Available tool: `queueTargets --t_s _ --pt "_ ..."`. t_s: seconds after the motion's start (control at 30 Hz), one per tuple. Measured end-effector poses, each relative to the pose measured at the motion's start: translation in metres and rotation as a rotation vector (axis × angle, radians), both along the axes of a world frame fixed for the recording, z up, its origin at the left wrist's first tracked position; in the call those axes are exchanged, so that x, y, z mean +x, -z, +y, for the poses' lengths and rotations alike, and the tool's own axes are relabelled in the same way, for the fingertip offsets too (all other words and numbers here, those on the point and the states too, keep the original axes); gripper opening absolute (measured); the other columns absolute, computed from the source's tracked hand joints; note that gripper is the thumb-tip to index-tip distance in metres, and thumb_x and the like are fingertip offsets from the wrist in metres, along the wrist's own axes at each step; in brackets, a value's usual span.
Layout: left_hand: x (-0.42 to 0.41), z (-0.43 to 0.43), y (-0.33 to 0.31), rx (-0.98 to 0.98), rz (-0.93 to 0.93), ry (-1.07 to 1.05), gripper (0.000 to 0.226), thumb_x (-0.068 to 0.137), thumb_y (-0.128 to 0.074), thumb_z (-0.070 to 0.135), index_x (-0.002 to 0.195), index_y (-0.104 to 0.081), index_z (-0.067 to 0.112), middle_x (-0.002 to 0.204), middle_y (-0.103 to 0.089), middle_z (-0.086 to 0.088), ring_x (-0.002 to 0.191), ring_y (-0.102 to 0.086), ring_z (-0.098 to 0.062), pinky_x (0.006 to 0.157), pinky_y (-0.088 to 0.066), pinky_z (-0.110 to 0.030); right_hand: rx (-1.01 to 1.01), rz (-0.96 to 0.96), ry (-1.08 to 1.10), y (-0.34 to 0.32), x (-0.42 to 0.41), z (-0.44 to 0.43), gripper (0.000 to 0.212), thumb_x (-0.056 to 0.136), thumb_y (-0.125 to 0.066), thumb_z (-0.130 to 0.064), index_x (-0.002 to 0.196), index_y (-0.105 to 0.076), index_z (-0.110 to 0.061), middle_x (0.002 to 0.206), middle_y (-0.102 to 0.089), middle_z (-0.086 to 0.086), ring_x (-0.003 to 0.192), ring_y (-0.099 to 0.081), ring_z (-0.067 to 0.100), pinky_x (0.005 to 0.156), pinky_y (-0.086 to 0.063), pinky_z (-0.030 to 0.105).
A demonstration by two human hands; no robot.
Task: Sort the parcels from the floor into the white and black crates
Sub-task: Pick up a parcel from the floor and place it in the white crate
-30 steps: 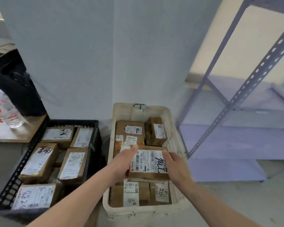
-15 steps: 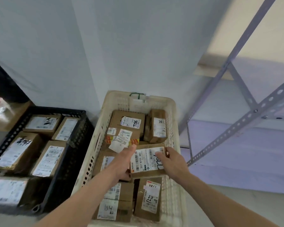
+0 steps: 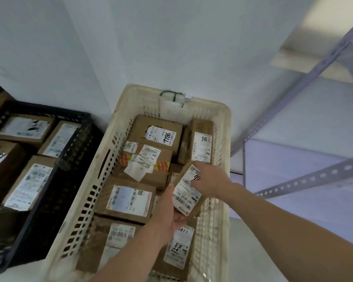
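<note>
Head cam: both hands are on one small brown parcel (image 3: 186, 192), and it's tipped up at an angle over the right half of the white crate (image 3: 227, 127). The left hand (image 3: 167, 212) holds its near end from about 7 o'clock, fingers curled underneath. The right hand (image 3: 210, 180) grips the far end from 2 o'clock, fingers wrapped round the edge. Loads of labelled boxes lie flat in the white crate. The black crate (image 3: 55, 180) sits just beside it at 9 o'clock, packed with parcels too. Grey metal shelving (image 3: 306, 78) is off at 2 o'clock, with a white wall behind both crates.
</note>
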State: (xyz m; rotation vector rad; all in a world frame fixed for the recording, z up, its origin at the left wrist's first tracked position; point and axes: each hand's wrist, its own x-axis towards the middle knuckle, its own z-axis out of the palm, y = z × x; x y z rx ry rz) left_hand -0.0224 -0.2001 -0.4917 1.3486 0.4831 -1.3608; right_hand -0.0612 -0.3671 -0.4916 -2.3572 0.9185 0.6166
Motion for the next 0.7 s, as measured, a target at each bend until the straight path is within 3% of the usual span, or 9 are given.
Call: queueTargets --t_s 0.1,0.2,0.3,0.4,0.57,0.7 --pt "-0.007 -0.008 0.015 -0.024 0.074 -0.067 0.052 0.101 -0.045 0.053 0.111 -0.071 0.01 0.094 -0.077 -0.017 0.1 -0.069 -0.033 0.096 -0.054 -0.05 -0.01 0.06 -0.083 0.018 0.005 -0.008 0.061 0.094 -0.06 -0.029 0.15 -0.037 -0.021 0.14 -0.057 0.007 0.12 -0.059 0.031 0.081 -0.048 0.031" --pt "-0.008 -0.012 0.031 -0.066 0.16 -0.156 0.05 0.092 -0.058 0.05 0.115 -0.071 0.007 0.107 -0.074 -0.022 0.104 -0.069 -0.037 0.094 -0.056 -0.055 -0.044 0.084 -0.149 0.032 0.011 -0.011 0.062 0.095 -0.059 -0.031 0.152 -0.036 -0.022 0.144 -0.053 0.008 0.125 -0.056 0.032 0.096 -0.05 0.038" --pt "-0.007 -0.011 0.048 -0.064 0.177 -0.214 0.048 0.09 -0.062 0.046 0.113 -0.072 0.005 0.108 -0.073 -0.025 0.097 -0.068 -0.037 0.094 -0.054 -0.061 -0.026 0.097 -0.194 0.047 0.017 -0.011 0.058 0.094 -0.058 -0.031 0.148 -0.039 -0.021 0.135 -0.057 0.009 0.121 -0.057 0.032 0.095 -0.052 0.04" --pt "-0.004 -0.012 0.065 -0.032 0.191 -0.271 0.042 0.098 -0.057 0.043 0.112 -0.072 0.007 0.099 -0.076 -0.02 0.095 -0.069 -0.035 0.089 -0.059 -0.052 -0.023 0.086 -0.204 0.063 0.025 -0.013 0.055 0.093 -0.056 -0.03 0.145 -0.042 -0.02 0.128 -0.058 0.01 0.118 -0.058 0.032 0.092 -0.051 0.039" --pt "-0.009 -0.015 0.077 0.019 0.181 -0.353 0.036 0.1 -0.056 0.039 0.119 -0.068 0.01 0.107 -0.075 -0.018 0.106 -0.07 -0.037 0.086 -0.06 -0.051 -0.008 0.041 -0.186 0.08 0.032 -0.008 0.067 0.097 -0.056 -0.025 0.159 -0.03 -0.022 0.145 -0.053 0.008 0.128 -0.054 0.03 0.1 -0.047 0.038" --pt "-0.007 -0.021 0.081 0.014 0.206 -0.27 0.042 0.101 -0.052 0.047 0.124 -0.066 0.016 0.114 -0.074 -0.013 0.107 -0.069 -0.03 0.067 -0.054 -0.039 -0.107 0.055 -0.221 0.09 0.034 -0.011 0.069 0.093 -0.058 -0.021 0.157 -0.032 -0.019 0.145 -0.052 0.008 0.131 -0.05 0.03 0.105 -0.045 0.042"
